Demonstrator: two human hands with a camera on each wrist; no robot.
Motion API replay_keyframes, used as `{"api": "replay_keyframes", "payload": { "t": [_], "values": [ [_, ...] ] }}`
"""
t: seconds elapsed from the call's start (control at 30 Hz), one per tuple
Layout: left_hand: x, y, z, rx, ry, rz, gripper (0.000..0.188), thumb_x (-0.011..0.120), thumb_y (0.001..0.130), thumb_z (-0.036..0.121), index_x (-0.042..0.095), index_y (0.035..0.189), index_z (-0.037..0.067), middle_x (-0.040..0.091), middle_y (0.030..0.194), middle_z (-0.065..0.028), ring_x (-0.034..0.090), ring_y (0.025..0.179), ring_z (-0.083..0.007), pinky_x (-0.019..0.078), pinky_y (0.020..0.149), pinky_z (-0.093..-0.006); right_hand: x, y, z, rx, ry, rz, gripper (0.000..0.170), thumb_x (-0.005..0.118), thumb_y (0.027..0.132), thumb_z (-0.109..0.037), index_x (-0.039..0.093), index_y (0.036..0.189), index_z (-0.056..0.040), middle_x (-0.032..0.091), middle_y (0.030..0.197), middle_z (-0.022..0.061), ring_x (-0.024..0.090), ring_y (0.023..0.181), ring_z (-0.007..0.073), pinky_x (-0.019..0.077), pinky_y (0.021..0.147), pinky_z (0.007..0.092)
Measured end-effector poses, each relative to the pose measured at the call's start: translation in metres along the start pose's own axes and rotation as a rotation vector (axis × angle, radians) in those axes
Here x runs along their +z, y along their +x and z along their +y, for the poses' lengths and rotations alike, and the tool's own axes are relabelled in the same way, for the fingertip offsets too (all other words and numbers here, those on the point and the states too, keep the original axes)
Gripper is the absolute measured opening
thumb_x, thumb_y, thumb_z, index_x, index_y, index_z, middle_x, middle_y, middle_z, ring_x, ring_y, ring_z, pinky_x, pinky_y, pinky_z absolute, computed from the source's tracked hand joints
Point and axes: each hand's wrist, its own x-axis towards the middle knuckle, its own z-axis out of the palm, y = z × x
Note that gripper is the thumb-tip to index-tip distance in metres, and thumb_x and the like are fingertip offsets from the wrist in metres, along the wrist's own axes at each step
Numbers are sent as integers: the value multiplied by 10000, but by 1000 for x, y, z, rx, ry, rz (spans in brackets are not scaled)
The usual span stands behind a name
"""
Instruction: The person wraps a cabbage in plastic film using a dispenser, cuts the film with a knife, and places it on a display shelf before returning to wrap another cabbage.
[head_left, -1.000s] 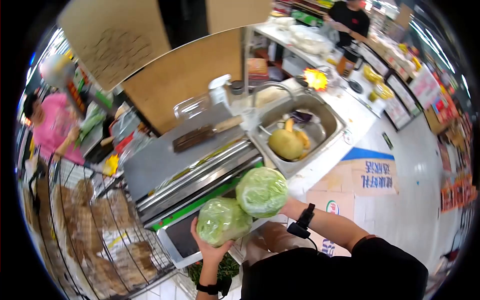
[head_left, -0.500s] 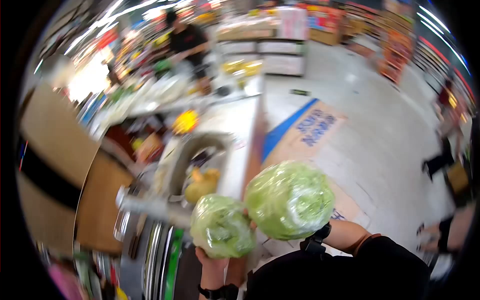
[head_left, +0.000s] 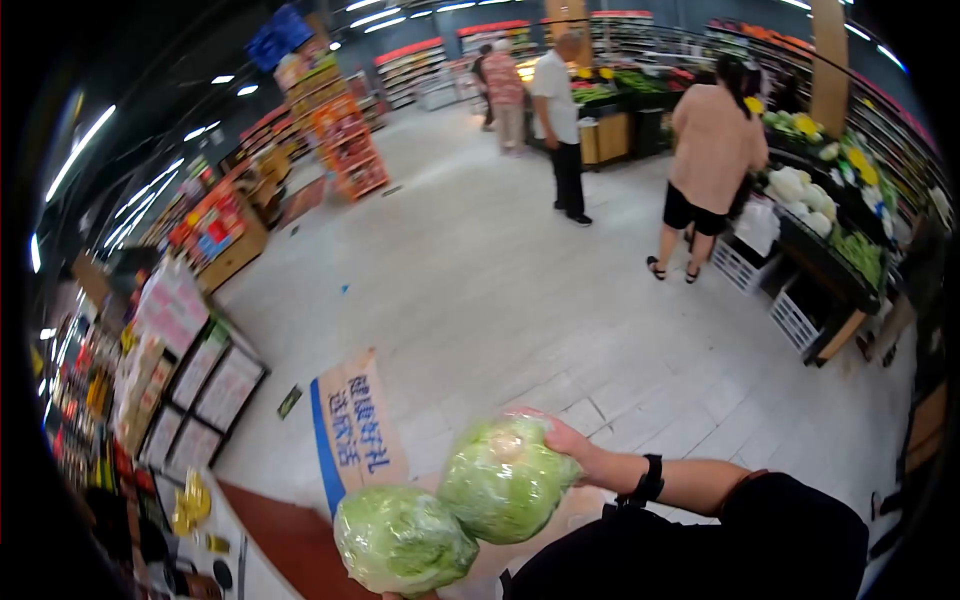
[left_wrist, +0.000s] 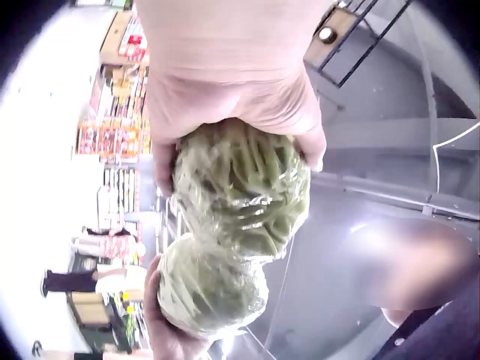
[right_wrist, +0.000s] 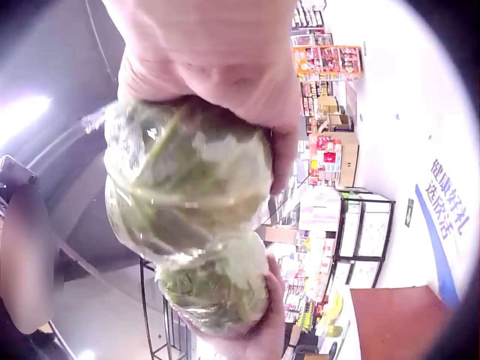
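My left hand (left_wrist: 232, 97) grips a pale green head of lettuce (head_left: 405, 540) wrapped in clear film. In the left wrist view its thumb and fingers curl down both sides; from the head only a sliver of this hand shows at the bottom edge. A second film-wrapped head of lettuce (head_left: 510, 478) is held by my right hand (head_left: 570, 448), with the fingers around its outer side. Both heads are up in front of my body, side by side, and overlap in the head view. Most of the palms are hidden behind the leaves.
A white counter (head_left: 265, 560) with a brown side runs along the lower left. Flattened cardboard (head_left: 360, 420) lies on the tiled floor. At the right, a shopper (head_left: 715, 150) stands by a vegetable stand (head_left: 830, 265); another person (head_left: 560, 110) is farther back.
My view has swung right, from the sink and wrapping machine to the open shop floor. Both heads of lettuce have come along, still in my hands.
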Motion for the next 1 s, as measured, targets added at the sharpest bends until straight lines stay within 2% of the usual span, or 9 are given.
{"api": "replay_keyframes", "payload": {
  "t": [0.03,0.33,0.43,0.53,0.57,0.7,0.87,0.97,1.0],
  "values": [
    [11,27,-5,-38,1,-36,1002,594,828,710,248,1599,172,316,1620,-123,356,1453,-381,365,1151,-606,-15,0,-9,-20,69,59,790,700,900,-472,383,1481,-41,507,1428,147,509,1333,266,439,1110,426],
    [81,264,-40,-315,65,-224,1023,664,823,653,248,1592,122,346,1601,-148,395,1431,-377,396,1131,-602,-121,75,-64,-244,79,375,687,604,972,-485,408,1480,-67,519,1437,134,532,1315,257,447,1104,429],
    [82,348,-47,-379,76,-281,1031,688,821,634,248,1589,105,357,1594,-157,407,1424,-375,406,1124,-601,-170,121,-70,-123,203,352,615,526,1014,-487,456,1462,-71,551,1431,125,564,1287,250,471,1085,441],
    [88,436,-47,-436,81,-345,1039,711,820,615,248,1586,88,367,1588,-165,420,1416,-374,416,1118,-600,-209,177,-91,-246,218,215,595,464,1037,-495,480,1453,-70,576,1415,123,592,1260,246,502,1054,445],
    [93,464,-46,-457,79,-368,1042,719,819,608,248,1585,83,370,1586,-168,424,1414,-374,420,1116,-600,-212,191,-100,-268,257,376,578,475,1032,-493,530,1405,-55,622,1352,126,634,1199,257,532,1017,443],
    [131,567,-56,-555,86,-466,1054,751,817,583,248,1582,60,384,1577,-179,442,1404,-372,433,1107,-598,-246,225,-134,-340,343,593,475,483,1033,-417,631,1272,-34,694,1217,118,686,1079,255,558,966,438],
    [205,676,-96,-737,116,-558,1070,790,814,551,248,1578,33,401,1566,-193,463,1392,-370,450,1096,-596,-269,264,-181,-520,209,724,533,489,1032,-473,598,1310,-32,672,1262,115,663,1129,248,543,987,430],
    [222,743,-146,-565,-26,-884,981,729,872,534,259,1573,34,414,1553,-196,454,1396,-375,443,1110,-580,-299,284,-216,-540,38,874,609,577,992,-481,516,1392,-26,622,1334,118,628,1192,251,519,1026,427],
    [235,768,-163,-600,13,-859,984,726,867,539,261,1572,35,415,1551,-196,453,1396,-378,442,1112,-579,-306,297,-233,-560,-49,887,664,629,963,-485,483,1419,-24,603,1355,121,616,1211,252,511,1039,422]
  ]
}}
